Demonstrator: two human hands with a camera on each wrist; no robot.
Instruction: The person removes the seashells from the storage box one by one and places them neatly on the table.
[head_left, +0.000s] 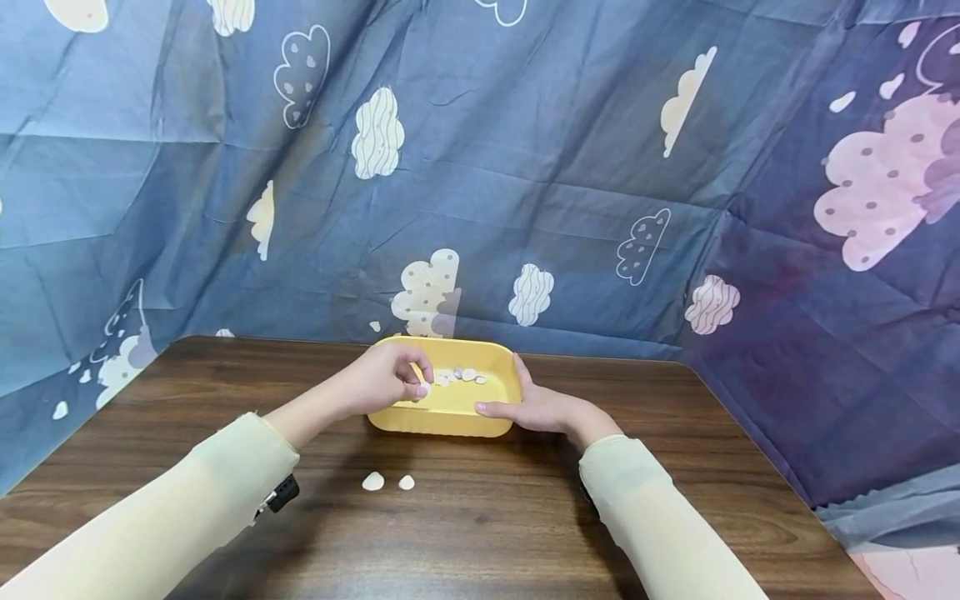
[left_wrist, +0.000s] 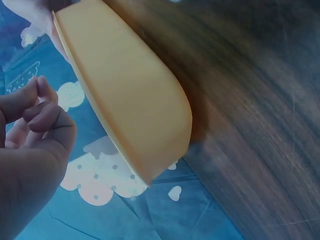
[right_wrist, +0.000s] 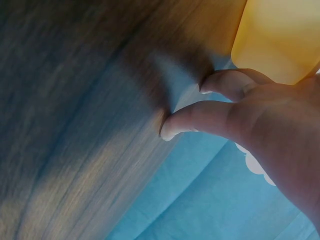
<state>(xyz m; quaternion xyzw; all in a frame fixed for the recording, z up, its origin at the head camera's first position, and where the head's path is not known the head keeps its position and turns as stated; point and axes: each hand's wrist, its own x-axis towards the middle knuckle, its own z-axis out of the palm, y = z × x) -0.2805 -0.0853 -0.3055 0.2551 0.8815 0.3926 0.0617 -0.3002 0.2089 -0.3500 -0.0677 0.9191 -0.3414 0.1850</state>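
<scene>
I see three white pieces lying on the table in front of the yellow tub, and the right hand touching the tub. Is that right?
Not quite: only two white pieces lie on the table in front of the yellow tub, as the head view shows. The right hand does touch the tub.

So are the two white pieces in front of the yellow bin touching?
Apart: the head view shows bare brown tabletop between the left piece and the right piece.
</scene>
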